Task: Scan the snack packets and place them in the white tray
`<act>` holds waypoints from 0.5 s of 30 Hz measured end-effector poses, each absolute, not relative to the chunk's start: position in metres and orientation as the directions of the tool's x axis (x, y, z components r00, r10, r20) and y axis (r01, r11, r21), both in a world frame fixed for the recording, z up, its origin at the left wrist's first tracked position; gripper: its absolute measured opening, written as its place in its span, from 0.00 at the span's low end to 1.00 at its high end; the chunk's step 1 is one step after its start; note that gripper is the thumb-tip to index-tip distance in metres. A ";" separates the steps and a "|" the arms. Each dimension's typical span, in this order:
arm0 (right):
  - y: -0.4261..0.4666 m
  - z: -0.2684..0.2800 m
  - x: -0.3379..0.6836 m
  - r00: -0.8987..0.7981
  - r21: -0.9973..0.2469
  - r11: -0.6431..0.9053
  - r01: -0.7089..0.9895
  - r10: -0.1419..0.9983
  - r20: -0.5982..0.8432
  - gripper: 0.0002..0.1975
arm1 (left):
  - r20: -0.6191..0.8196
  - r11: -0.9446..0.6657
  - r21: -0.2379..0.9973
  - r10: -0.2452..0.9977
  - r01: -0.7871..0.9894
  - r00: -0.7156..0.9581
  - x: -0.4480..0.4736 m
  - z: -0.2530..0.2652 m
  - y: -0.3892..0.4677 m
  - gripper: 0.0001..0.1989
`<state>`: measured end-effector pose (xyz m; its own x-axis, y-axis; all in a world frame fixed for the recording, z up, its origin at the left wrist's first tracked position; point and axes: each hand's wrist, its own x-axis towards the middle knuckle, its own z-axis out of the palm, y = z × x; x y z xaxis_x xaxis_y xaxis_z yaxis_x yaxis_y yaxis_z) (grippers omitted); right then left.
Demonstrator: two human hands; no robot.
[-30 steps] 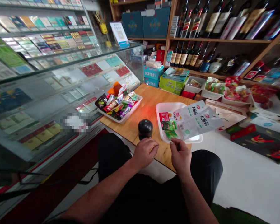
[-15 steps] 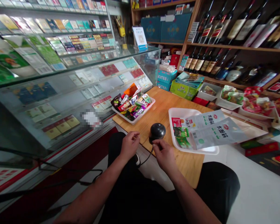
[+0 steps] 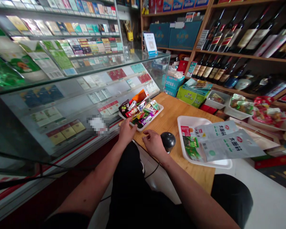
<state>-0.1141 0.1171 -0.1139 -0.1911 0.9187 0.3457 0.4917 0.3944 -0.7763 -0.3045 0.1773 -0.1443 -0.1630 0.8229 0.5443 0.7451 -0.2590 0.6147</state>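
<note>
Both hands at the near edge of the snack tray.

We find our left hand (image 3: 126, 131) touching the snack tray (image 3: 157, 112) at its near corner, fingers loosely curled, holding nothing; our right hand (image 3: 154, 143) lies flat just beside it, fingers spread. The tray overhangs the table (image 3: 171, 116) edge; a careless pull could tip it. The black scanner (image 3: 168, 141) crowds its right.

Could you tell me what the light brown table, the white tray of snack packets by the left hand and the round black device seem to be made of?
The light brown table looks like wood or laminate with visible grain. The white tray of snack packets at the left hand appears to be thin matte plastic. The round black device beside the right hand looks like glossy hard plastic with a highlight.
</note>
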 end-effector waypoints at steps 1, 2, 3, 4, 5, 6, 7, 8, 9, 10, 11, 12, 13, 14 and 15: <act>0.123 -0.115 -0.118 -0.188 -0.769 0.398 0.500 0.917 0.352 0.14 | 0.546 -0.275 0.604 0.827 0.748 -0.137 -0.306 -0.144 0.180 0.23; 0.129 -0.116 -0.122 -0.183 -0.763 0.402 0.506 0.914 0.361 0.16 | 0.547 -0.296 0.593 0.831 0.749 -0.105 -0.306 -0.143 0.183 0.24; 0.135 -0.118 -0.126 -0.176 -0.756 0.409 0.512 0.911 0.373 0.17 | 0.548 -0.320 0.581 0.834 0.749 -0.069 -0.307 -0.143 0.184 0.25; 0.141 -0.119 -0.130 -0.171 -0.748 0.418 0.516 0.906 0.388 0.17 | 0.548 -0.343 0.571 0.836 0.746 -0.036 -0.307 -0.143 0.185 0.26; 0.147 -0.120 -0.133 -0.168 -0.741 0.427 0.518 0.900 0.401 0.17 | 0.546 -0.359 0.567 0.837 0.741 -0.012 -0.306 -0.142 0.186 0.27; 0.153 -0.121 -0.137 -0.170 -0.737 0.434 0.519 0.897 0.409 0.17 | 0.543 -0.368 0.570 0.840 0.735 0.000 -0.306 -0.142 0.187 0.27; 0.158 -0.122 -0.140 -0.176 -0.735 0.437 0.519 0.896 0.408 0.16 | 0.536 -0.369 0.578 0.844 0.728 0.002 -0.306 -0.142 0.188 0.28; 0.162 -0.123 -0.143 -0.184 -0.737 0.434 0.518 0.898 0.399 0.15 | 0.529 -0.365 0.590 0.849 0.720 -0.004 -0.306 -0.142 0.189 0.28; 0.166 -0.124 -0.146 -0.193 -0.741 0.425 0.520 0.903 0.383 0.14 | 0.521 -0.358 0.601 0.853 0.715 -0.011 -0.307 -0.143 0.190 0.29; 0.168 -0.125 -0.148 -0.205 -0.744 0.414 0.524 0.909 0.362 0.13 | 0.513 -0.349 0.609 0.858 0.712 -0.018 -0.307 -0.144 0.191 0.29; 0.171 -0.126 -0.150 -0.220 -0.747 0.405 0.527 0.914 0.340 0.13 | 0.505 -0.343 0.615 0.863 0.710 -0.021 -0.308 -0.146 0.192 0.29; 0.172 -0.127 -0.151 -0.232 -0.751 0.394 0.531 0.919 0.318 0.13 | 0.500 -0.339 0.618 0.866 0.709 -0.022 -0.308 -0.148 0.193 0.29; 0.173 -0.128 -0.153 -0.238 -0.755 0.379 0.535 0.925 0.295 0.13 | 0.496 -0.337 0.621 0.868 0.708 -0.022 -0.309 -0.150 0.194 0.29; 0.174 -0.129 -0.153 -0.240 -0.761 0.361 0.539 0.932 0.272 0.13 | 0.493 -0.334 0.622 0.870 0.708 -0.023 -0.310 -0.152 0.194 0.29; 0.175 -0.130 -0.154 -0.239 -0.768 0.343 0.541 0.938 0.251 0.13 | 0.491 -0.330 0.625 0.871 0.708 -0.027 -0.310 -0.154 0.194 0.29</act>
